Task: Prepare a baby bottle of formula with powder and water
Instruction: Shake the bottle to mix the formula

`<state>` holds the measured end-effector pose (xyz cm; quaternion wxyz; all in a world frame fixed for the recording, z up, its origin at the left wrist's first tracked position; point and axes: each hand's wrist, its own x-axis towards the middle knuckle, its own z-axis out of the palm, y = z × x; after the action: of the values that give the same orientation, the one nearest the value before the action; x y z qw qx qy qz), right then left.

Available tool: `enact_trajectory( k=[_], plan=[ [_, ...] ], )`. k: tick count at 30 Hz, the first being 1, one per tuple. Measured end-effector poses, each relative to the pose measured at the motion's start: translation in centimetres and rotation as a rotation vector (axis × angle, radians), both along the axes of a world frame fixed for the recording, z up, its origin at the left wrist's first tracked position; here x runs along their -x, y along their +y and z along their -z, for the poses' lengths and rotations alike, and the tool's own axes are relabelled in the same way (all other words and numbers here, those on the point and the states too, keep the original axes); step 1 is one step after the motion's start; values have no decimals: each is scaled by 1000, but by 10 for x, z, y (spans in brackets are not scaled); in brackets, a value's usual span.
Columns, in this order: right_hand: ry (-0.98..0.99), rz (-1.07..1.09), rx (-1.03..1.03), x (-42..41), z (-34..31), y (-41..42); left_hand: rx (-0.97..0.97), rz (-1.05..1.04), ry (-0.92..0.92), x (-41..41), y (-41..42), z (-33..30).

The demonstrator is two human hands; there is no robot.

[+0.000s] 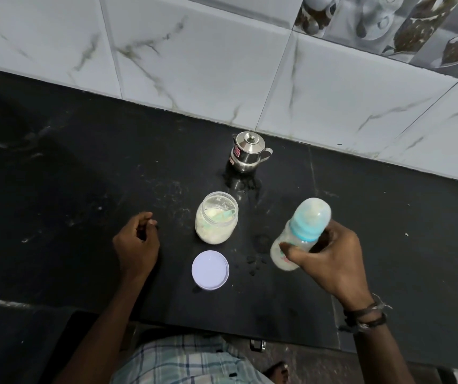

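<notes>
My right hand grips a baby bottle around its body, lifted off the counter and tilted, its image blurred. The bottle has a blue collar and a clear cap on, with milky liquid inside. An open plastic jar of white powder stands at the centre, a pale scoop lying inside it. The jar's white lid lies flat in front of it. My left hand rests on the counter left of the jar, fingers loosely curled and holding nothing.
A small lidded steel pot with a spout stands behind the jar near the tiled wall. The black stone counter has wet drops and dark specks between jar and bottle. The counter's front edge runs near my body.
</notes>
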<state>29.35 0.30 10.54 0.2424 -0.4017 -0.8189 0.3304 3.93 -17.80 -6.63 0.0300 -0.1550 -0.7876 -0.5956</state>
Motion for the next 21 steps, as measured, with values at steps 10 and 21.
enact_trajectory(
  k=[10, 21],
  plan=[
    [75, -8, -30, 2, -3, -2, 6, -3, -13, 0, 0, 0],
    [-63, 81, -56, 5, -4, -3, -9, 5, -31, 1, 1, 2]
  ],
)
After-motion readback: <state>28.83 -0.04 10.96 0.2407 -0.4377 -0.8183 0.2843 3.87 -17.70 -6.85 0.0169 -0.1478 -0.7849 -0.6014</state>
